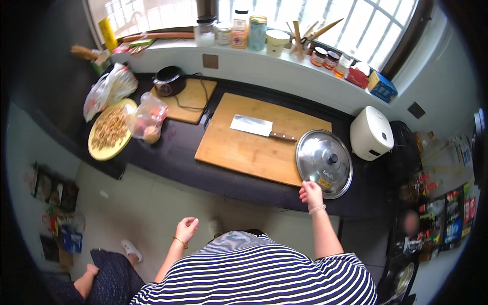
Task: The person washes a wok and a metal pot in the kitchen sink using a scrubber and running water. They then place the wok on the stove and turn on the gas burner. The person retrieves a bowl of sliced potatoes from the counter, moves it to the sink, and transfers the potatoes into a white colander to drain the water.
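Note:
My right hand (pixel 311 193) is at the lower left rim of a stainless steel pot lid (pixel 323 162) with a dark knob; whether the fingers grip the rim I cannot tell. The lid overlaps the right edge of a wooden cutting board (pixel 244 162). On the board lies a cleaver (pixel 251 125), its brown wooden handle towards the lid. My left hand (pixel 187 230) hangs in front of the counter with curled fingers, touching nothing that shows. To the left of the board are a clear plastic bag (pixel 146 118) of round items and a yellow plate (pixel 100 154) of light brown pieces.
A smaller board (pixel 187 108) bears a black electric pot (pixel 169 81). A white rice cooker (pixel 371 133) stands at the right, and a white plastic bag (pixel 110 91) at the left. Jars and boxes line the windowsill (pixel 228 53). Another person's hand (pixel 90 271) is at the lower left.

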Demonstrator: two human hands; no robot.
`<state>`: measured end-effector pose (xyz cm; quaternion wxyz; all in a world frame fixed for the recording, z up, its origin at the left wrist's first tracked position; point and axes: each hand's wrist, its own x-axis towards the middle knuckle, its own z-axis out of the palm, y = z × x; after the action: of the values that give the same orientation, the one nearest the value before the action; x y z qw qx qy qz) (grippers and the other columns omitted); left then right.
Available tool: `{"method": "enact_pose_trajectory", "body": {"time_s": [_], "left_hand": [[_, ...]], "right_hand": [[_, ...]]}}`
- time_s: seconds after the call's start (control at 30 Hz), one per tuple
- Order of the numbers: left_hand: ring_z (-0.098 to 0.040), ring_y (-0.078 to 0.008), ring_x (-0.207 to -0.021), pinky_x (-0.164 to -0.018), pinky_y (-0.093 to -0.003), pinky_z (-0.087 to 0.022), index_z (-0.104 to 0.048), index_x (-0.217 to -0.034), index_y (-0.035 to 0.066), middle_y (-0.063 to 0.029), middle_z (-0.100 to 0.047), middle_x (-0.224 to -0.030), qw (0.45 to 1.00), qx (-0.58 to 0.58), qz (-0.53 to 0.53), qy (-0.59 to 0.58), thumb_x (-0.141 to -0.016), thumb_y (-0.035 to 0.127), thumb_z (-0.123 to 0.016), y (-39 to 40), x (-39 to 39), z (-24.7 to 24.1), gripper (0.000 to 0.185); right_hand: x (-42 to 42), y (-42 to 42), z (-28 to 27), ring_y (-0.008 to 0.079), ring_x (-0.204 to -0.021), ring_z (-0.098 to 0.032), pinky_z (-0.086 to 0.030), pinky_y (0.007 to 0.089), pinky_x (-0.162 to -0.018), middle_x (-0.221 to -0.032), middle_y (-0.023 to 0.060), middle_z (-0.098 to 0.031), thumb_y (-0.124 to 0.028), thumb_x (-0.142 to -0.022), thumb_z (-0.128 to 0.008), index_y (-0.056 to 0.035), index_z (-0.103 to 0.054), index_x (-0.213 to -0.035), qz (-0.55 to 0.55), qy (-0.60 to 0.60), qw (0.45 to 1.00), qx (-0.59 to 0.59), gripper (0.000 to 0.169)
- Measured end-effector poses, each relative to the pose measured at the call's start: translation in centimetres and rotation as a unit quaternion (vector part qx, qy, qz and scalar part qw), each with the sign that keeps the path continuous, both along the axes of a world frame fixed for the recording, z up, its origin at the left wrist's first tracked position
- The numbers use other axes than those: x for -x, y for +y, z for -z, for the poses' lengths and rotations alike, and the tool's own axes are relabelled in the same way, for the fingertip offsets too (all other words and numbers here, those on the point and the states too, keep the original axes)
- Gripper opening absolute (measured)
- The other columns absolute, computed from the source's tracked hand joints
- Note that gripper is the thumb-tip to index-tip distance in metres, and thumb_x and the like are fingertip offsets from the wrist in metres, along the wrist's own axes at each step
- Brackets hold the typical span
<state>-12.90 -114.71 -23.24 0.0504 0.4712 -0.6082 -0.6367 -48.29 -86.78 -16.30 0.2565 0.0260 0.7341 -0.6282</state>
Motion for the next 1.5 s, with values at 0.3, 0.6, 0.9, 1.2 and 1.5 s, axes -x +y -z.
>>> {"method": "enact_pose_trajectory", "body": {"time_s": [0.3, 0.6, 0.9, 1.2, 1.5], "left_hand": [[-0.029, -0.0386, -0.117, -0.093, -0.0422, -0.033, -0.028, -0.131, 0.026, -0.0233, -0.02, -0.132, 0.863, 0.467, 0.175, -0.087, -0.054, 0.026, -0.079, -12.3, 17.6, -3.1, 0.092], [-0.03, -0.0343, -0.115, -0.091, -0.0439, -0.029, -0.036, -0.128, 0.028, -0.0184, -0.028, -0.129, 0.833, 0.501, 0.18, -0.149, -0.054, 0.032, -0.077, -10.9, 22.1, 0.2, 0.084], [-0.029, -0.0303, -0.117, -0.089, -0.0481, -0.024, -0.038, -0.124, 0.035, -0.0117, -0.028, -0.131, 0.83, 0.497, 0.137, -0.212, -0.054, 0.035, -0.075, -10.5, 25.7, 0.9, 0.08], [-0.025, -0.0306, -0.12, -0.091, -0.0512, -0.024, -0.035, -0.126, 0.036, -0.0123, -0.023, -0.136, 0.816, 0.484, 0.149, -0.278, -0.058, 0.04, -0.072, -11.7, 29.5, -0.8, 0.077], [-0.019, -0.0369, -0.125, -0.097, -0.0452, -0.025, -0.021, -0.134, 0.015, -0.0224, -0.011, -0.138, 0.886, 0.413, 0.111, -0.18, -0.07, 0.045, -0.061, -8.2, 23.3, -3.0, 0.081]], "right_hand": [[1.1, 1.9, 6.0, 0.0251, -0.064, -0.052, -0.043, 0.0366, -0.061, -0.068, 0.0085, -0.052, -0.019, -0.061, -0.073, -0.0039, -0.049, -0.079, 0.21, 0.3, 0.844, -0.392, 0.033], [3.2, 2.1, 7.2, 0.0294, -0.064, -0.053, -0.043, 0.0385, -0.056, -0.067, 0.0092, -0.052, -0.022, -0.05, -0.078, -0.0071, -0.043, -0.07, 0.048, 0.371, 0.815, -0.443, 0.043], [8.3, 0.9, 8.6, 0.0284, -0.058, -0.05, -0.041, 0.0379, -0.053, -0.063, 0.0077, -0.049, -0.018, -0.049, -0.077, -0.0065, -0.044, -0.068, 0.093, 0.392, 0.825, -0.396, 0.041], [11.4, 0.0, 7.5, 0.0296, -0.063, -0.05, -0.041, 0.0379, -0.056, -0.068, 0.0085, -0.049, -0.018, -0.051, -0.077, -0.0065, -0.044, -0.071, 0.038, 0.423, 0.826, -0.371, 0.041], [10.6, -1.9, 4.4, 0.0295, -0.061, -0.053, -0.042, 0.0386, -0.056, -0.065, 0.0104, -0.054, -0.031, -0.063, -0.073, -0.0053, -0.047, -0.074, -0.046, 0.419, 0.814, -0.399, 0.038]]}}
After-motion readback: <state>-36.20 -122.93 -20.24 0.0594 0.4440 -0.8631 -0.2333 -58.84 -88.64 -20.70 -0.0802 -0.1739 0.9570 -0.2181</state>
